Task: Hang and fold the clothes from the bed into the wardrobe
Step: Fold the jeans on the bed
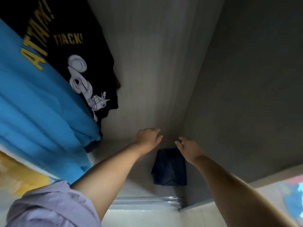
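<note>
While you are reaching into the grey wardrobe [164, 63], your left hand [148, 139] and right hand [190, 149] are both hovering with relaxed, spread fingers, holding nothing. Just below and between them, a folded dark navy garment [169, 167] is lying on the wardrobe floor, its top edge beside your right fingertips. Left of your left arm, a bright blue shirt [37, 104] and a black printed T-shirt [78, 51] are hanging.

Yellow capitals reading "ATTACK!" run up the black T-shirt [78, 51] hanging at far left; a smaller yellow line on the same shirt shows "TTACK!", its first letter hidden.
</note>
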Demonstrator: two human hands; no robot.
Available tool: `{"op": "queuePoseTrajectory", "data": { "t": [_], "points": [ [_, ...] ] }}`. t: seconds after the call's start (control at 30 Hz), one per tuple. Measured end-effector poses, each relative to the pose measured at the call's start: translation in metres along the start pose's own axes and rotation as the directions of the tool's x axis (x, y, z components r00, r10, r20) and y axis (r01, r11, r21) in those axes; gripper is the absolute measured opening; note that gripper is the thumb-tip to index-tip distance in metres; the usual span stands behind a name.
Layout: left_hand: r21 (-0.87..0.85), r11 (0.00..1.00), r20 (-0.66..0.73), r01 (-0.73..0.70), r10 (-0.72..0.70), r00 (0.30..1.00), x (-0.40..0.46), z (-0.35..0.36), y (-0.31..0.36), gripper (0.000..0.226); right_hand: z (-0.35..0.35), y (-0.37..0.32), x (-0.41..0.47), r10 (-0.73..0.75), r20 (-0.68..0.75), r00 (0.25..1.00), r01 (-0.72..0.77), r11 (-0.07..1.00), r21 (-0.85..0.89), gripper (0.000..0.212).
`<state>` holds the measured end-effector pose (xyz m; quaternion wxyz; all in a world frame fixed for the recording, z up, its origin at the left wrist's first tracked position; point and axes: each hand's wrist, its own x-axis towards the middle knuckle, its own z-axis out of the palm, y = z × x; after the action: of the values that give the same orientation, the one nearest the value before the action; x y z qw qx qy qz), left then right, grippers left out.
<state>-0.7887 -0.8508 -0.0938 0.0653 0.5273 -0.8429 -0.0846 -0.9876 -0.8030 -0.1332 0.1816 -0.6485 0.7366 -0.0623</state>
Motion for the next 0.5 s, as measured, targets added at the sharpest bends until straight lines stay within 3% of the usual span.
{"op": "queuePoseTrajectory", "data": {
  "t": [0.27, 0.5],
  "points": [
    [-0.039, 0.983, -0.020, -0.181, 0.180, 0.983, -0.070, -0.081, -0.004, 0.035, -0.052, -0.047, -0.096, 0.167, -0.188, 0.968, -0.163, 0.986, 0.035, 0.044],
    [0.022, 0.903, 0.019, -0.430, 0.429, 0.903, -0.118, -0.115, 0.033, 0.036, -0.059, -0.074, -0.200, 0.173, -0.308, 0.935, -0.188, 0.982, -0.017, 0.045]
  ]
}}
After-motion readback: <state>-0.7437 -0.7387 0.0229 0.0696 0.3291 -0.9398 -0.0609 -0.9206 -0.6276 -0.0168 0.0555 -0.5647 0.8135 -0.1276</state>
